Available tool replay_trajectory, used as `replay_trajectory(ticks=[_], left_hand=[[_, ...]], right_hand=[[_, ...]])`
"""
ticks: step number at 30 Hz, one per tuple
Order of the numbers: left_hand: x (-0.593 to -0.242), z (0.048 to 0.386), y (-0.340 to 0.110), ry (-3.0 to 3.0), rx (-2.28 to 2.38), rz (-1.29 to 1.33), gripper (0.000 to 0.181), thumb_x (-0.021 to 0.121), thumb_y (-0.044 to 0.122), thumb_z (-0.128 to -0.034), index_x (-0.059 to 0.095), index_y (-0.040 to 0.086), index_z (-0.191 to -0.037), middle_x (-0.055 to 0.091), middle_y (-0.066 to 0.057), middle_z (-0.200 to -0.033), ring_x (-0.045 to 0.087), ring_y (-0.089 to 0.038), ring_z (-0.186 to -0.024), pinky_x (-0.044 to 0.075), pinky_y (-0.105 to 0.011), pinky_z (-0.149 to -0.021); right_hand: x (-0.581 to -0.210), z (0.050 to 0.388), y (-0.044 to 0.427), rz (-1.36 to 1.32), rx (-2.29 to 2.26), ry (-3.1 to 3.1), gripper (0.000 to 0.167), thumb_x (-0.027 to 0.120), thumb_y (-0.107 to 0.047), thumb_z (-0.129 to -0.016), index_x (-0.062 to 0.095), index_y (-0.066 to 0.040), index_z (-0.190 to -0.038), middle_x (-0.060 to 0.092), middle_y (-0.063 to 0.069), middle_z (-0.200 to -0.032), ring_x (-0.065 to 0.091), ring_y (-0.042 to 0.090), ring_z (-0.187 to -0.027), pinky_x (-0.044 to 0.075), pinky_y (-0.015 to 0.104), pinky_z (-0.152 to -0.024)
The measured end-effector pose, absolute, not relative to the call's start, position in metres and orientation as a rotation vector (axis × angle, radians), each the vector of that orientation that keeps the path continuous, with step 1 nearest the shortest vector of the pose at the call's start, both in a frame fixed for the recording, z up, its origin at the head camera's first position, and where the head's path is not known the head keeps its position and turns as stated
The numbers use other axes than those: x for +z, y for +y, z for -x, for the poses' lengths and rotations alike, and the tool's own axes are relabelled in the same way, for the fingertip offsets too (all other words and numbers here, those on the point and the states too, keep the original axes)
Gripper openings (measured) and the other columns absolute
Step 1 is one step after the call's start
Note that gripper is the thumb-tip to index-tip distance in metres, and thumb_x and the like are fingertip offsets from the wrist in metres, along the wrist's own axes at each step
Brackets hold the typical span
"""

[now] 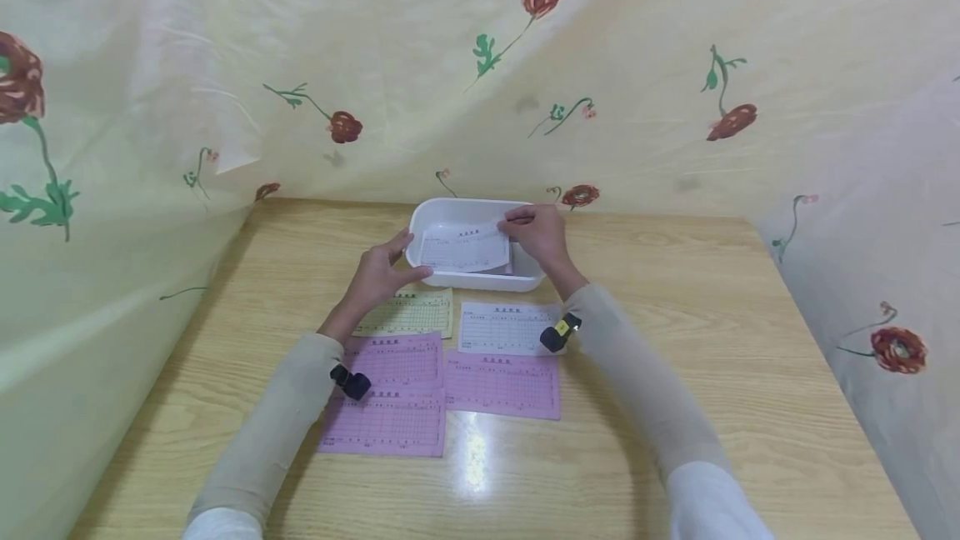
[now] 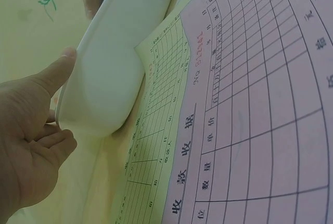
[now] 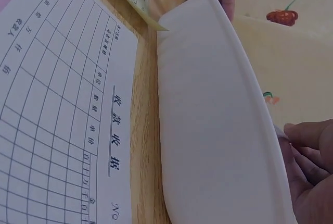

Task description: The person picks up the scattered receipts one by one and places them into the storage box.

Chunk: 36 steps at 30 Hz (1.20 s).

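A white plastic tub (image 1: pixel 480 280) stands at the back of the table. The left hand (image 1: pixel 377 275) holds its left end, thumb on the near rim and fingers at the far side; the left wrist view shows this hand (image 2: pixel 36 135) at the tub's wall (image 2: pixel 109 57). Over the tub's right part, the right hand (image 1: pixel 538 233) pinches the corner of a white printed slip (image 1: pixel 465 252), which lies tilted inside the tub. In the right wrist view, thumb and fingers of the right hand (image 3: pixel 309 156) meet beyond the tub's rim (image 3: pixel 250 78). Something pinkish shows under the slip.
In front of the tub lie a yellow slip (image 1: pixel 411 313), a white slip (image 1: pixel 502 329) and several pink slips (image 1: pixel 502 386) on the wooden table (image 1: pixel 675 273). A flowered cloth (image 1: pixel 420 65) hangs behind and at both sides.
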<state>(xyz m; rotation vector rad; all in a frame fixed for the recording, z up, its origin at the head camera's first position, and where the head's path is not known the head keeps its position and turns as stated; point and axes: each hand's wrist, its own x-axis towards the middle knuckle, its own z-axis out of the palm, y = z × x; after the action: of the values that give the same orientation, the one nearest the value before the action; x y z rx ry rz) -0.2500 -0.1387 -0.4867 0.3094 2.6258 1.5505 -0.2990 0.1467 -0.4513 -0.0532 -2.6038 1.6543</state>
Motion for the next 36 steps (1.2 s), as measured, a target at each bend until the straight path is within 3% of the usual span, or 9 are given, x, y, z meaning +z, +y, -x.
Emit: replay_trajectory(ticks=[14, 24, 31, 36], left_hand=[[-0.487, 0.25, -0.136, 2.623, 1.558, -0.329, 0.089, 0.085, 0.031, -0.085, 0.037, 0.001, -0.154, 0.025, -0.014, -0.167, 0.032, -0.029, -0.151, 0.036, -0.038, -0.122], [-0.486, 0.251, -0.14, 2.633, 1.55, -0.333, 0.091, 0.085, 0.032, -0.0852, 0.036, 0.002, -0.155, 0.025, -0.014, -0.167, 0.032, -0.03, -0.151, 0.037, -0.039, -0.121], [-0.487, 0.251, -0.139, 2.623, 1.571, -0.343, 0.091, 0.085, 0.031, -0.0846, 0.036, 0.0, -0.155, 0.026, -0.014, -0.166, 0.032, -0.03, -0.151, 0.037, -0.039, -0.122], [-0.487, 0.249, -0.14, 2.626, 1.565, -0.33, 0.091, 0.085, 0.033, -0.0851, 0.036, 0.001, -0.155, 0.026, -0.014, -0.167, 0.032, -0.03, -0.151, 0.036, -0.039, -0.122]], right_hand=[[-0.427, 0.286, 0.179, -0.107, 1.68, -2.696, 0.034, 0.074, -0.023, -0.096, 0.071, -0.002, -0.123, 0.074, 0.017, -0.118, 0.074, 0.029, -0.102, 0.06, 0.045, -0.098], [-0.398, 0.253, 0.207, -0.234, 1.663, -2.642, 0.038, 0.077, -0.028, -0.094, 0.072, -0.004, -0.123, 0.074, 0.014, -0.116, 0.074, 0.024, -0.099, 0.064, 0.028, -0.084], [-0.403, 0.226, 0.23, -0.222, 1.621, -2.667, 0.044, 0.077, -0.03, -0.093, 0.069, -0.003, -0.127, 0.073, 0.016, -0.12, 0.072, 0.01, -0.092, 0.064, 0.027, -0.082], [-0.414, 0.211, 0.246, -0.203, 1.608, -2.711, 0.05, 0.077, -0.035, -0.093, 0.067, -0.002, -0.129, 0.072, 0.017, -0.12, 0.073, 0.018, -0.097, 0.064, 0.025, -0.082]])
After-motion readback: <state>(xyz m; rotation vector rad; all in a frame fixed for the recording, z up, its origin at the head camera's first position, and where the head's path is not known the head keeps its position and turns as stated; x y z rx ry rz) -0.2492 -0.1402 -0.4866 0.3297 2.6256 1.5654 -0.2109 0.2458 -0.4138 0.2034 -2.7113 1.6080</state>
